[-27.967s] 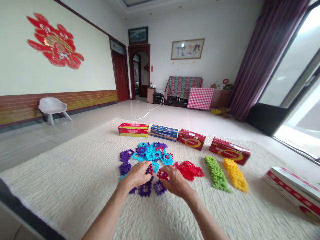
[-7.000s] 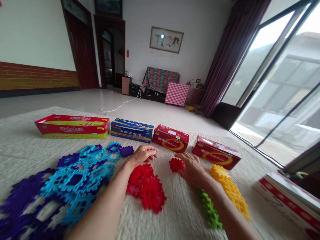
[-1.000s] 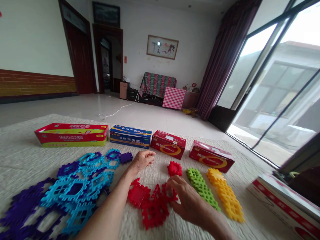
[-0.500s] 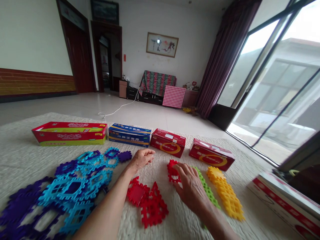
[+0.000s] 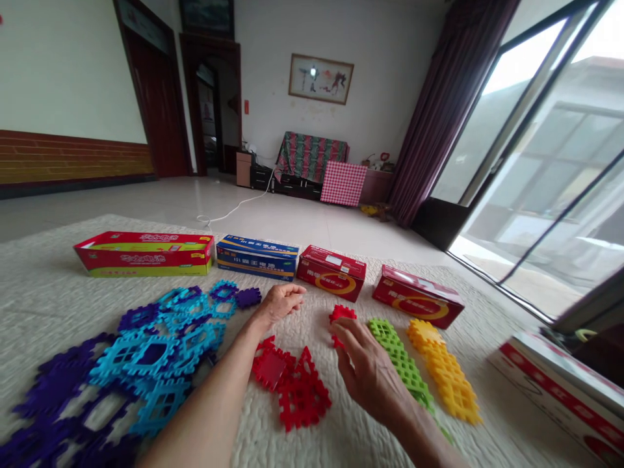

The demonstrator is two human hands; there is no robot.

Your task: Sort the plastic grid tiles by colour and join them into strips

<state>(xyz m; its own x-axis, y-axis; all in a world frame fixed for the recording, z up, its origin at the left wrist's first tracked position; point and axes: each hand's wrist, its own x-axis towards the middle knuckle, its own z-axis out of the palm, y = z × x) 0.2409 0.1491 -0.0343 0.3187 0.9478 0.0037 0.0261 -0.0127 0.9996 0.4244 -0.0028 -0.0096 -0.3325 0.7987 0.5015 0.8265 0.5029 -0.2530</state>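
My right hand (image 5: 366, 368) hovers low over the mat with its fingers spread, fingertips at a small stack of red tiles (image 5: 342, 314) in front of a red box (image 5: 332, 273). My left hand (image 5: 281, 301) rests on the mat with fingers loosely curled, holding nothing. Loose red tiles (image 5: 294, 385) lie between my forearms. A green row of tiles (image 5: 400, 357) and a yellow row (image 5: 442, 371) lie to the right. A mixed heap of blue and purple tiles (image 5: 146, 355) spreads at the left.
A cream quilted mat (image 5: 58, 305) covers the floor. Along its far edge stand a red-yellow box (image 5: 145, 253), a blue box (image 5: 257, 255) and another red box (image 5: 418, 296). A long red-white box (image 5: 560, 390) lies at the right, near glass doors.
My right hand set a red tile on the small stack and has drawn back a little, fingers spread. The left hand stayed put.
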